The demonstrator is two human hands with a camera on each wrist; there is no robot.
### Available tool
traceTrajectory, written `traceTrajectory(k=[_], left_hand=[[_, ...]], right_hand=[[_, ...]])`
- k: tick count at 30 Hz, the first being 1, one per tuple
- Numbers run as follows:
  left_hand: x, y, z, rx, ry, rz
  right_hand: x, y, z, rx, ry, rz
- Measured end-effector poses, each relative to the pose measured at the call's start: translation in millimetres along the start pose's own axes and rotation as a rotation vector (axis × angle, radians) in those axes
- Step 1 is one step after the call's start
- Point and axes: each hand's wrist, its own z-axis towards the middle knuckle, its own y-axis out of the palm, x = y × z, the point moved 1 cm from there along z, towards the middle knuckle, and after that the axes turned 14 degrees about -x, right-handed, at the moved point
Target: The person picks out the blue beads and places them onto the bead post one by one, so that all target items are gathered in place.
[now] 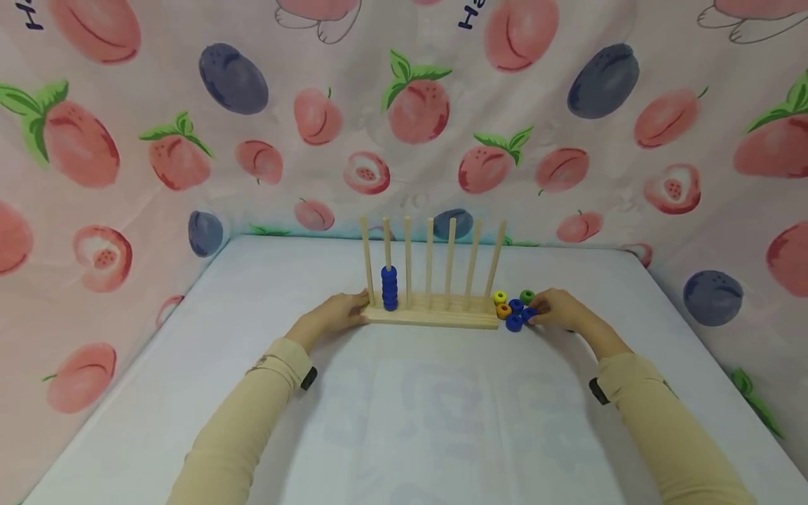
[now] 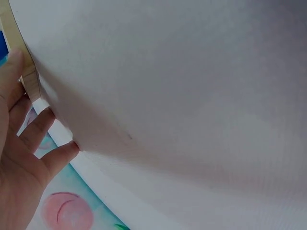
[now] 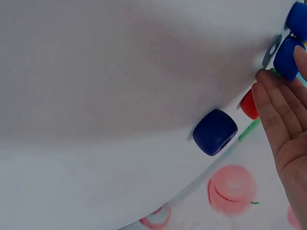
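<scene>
Pegs (image 1: pixel 430 261), seven in a row, rise from a pale wooden base (image 1: pixel 432 320) set across the white tabletop (image 1: pixel 416 428) in front of me. Over at its left end, the person's left hand (image 1: pixel 334 313) grips the wood, thumb against the near side and the other fingers round the end and behind. Blue beads (image 1: pixel 389 289) are stacked low on the second peg from that end. By the base's right end sits a small cluster: a yellow bead (image 1: pixel 500 297), an orange bead (image 1: pixel 503 311), a green bead (image 1: pixel 527 297) and two loose blue beads (image 1: pixel 514 323). At the edge of that cluster the right hand (image 1: pixel 562 311) pinches another blue bead (image 1: pixel 529 315) between thumb and fingers, though from here I can't tell how firm the hold is. Close by that hand lie a red bead (image 3: pixel 248 105), partly hidden by the fingers, and a dark blue bead (image 3: pixel 215 132). Behind everything hangs a fruit-printed cloth (image 1: pixel 404 172); both forearms wear beige sleeves (image 1: pixel 243 421).
</scene>
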Motion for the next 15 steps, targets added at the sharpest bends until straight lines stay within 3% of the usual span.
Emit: traceTrajectory(k=[15], left_hand=[[-4.5,2.5,3.2,0.005,0.011,0.008]], right_hand=[[-4.6,1.0,-3.2,0.023,0.051,-0.021]])
